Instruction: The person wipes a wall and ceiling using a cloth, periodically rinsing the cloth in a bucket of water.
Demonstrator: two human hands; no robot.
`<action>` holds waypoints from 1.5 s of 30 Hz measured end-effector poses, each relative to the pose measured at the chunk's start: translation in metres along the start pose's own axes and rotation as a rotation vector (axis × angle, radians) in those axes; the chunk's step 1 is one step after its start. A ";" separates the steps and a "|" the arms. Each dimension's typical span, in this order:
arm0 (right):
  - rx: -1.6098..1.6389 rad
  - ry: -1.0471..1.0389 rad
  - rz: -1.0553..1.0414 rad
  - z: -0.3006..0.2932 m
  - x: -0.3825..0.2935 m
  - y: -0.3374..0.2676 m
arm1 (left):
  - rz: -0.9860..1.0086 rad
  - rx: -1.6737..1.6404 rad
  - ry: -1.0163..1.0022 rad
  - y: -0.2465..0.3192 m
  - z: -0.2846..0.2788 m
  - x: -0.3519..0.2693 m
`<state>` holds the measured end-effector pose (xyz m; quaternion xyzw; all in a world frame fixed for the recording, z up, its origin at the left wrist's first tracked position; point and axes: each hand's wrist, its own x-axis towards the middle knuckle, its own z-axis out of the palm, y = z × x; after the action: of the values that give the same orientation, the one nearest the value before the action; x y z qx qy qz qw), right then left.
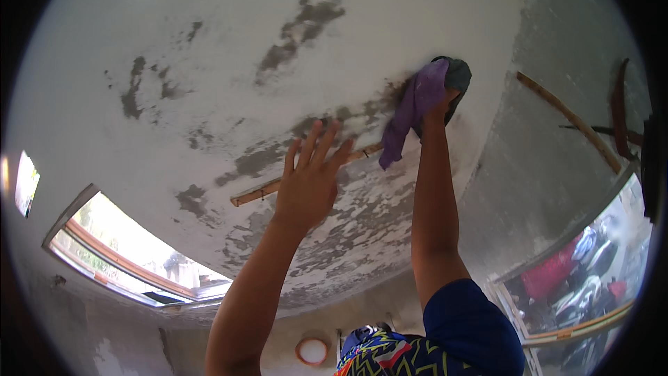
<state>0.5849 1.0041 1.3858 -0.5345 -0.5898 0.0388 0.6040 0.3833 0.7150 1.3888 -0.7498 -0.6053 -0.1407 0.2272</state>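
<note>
My right hand (442, 108) is raised against a white plastered wall (412, 21), gripping a purple cloth (424, 86) bunched with a dark grey cloth (458, 74). One end of the purple cloth hangs down over a wooden strip (261, 191) fixed across the wall. My left hand (309, 183) holds nothing, fingers spread, in front of that strip; whether it touches the wall cannot be told. Dark patches (305, 26) mark the wall where its white coat has come away. Heavier flaking paint (360, 219) covers the area below the strip.
At lower left is a wood-framed window (135, 245). A grey wall (553, 109) meets the white one at right, with a long wooden piece (571, 121) and a dark curved object (619, 109) on it. An opening (584, 271) shows vehicles. Below sits a round orange-rimmed container (312, 351).
</note>
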 end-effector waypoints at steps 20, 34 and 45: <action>-0.207 -0.200 0.104 0.026 -0.052 0.026 | 0.032 0.348 0.061 -0.012 0.073 0.030; 0.045 0.125 0.236 0.063 -0.092 0.280 | 0.039 0.356 0.062 -0.002 0.082 0.036; 0.150 0.062 -0.092 -0.006 -0.037 0.067 | 0.036 0.383 -0.046 -0.007 0.072 0.031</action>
<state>0.6174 1.0045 1.3162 -0.4612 -0.5904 0.0386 0.6613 0.3786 0.7795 1.3437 -0.7066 -0.6124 -0.0017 0.3545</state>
